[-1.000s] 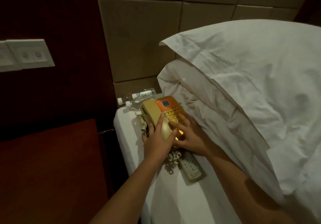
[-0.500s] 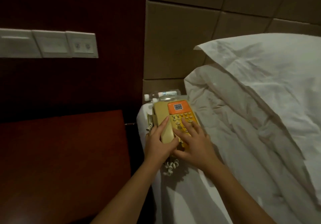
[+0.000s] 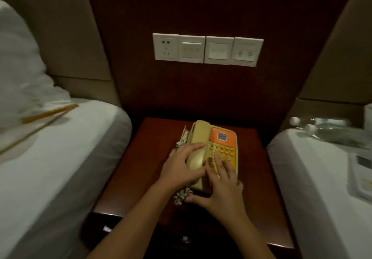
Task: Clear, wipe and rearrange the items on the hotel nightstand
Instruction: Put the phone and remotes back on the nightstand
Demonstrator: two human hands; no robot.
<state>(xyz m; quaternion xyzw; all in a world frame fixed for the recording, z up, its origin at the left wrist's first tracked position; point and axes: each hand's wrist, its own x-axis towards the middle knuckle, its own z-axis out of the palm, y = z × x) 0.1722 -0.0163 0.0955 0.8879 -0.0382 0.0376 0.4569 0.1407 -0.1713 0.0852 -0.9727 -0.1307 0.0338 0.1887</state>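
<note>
A yellow corded telephone with an orange keypad panel sits over the dark red wooden nightstand, towards its back right. Whether it rests on the wood or hangs just above it I cannot tell. My left hand wraps the lower end of the handset from the left. My right hand lies on the keypad, thumb hooked under the phone's front edge. The coiled cord bunches below the phone between my hands.
White beds flank the nightstand, left and right. On the right bed lie water bottles and a remote control. A pillow sits on the left bed. A switch and socket panel is on the wall behind.
Both hands carried the telephone leftward off the right bed to the nightstand. The view swung left, so the left bed and the wall panel now show.
</note>
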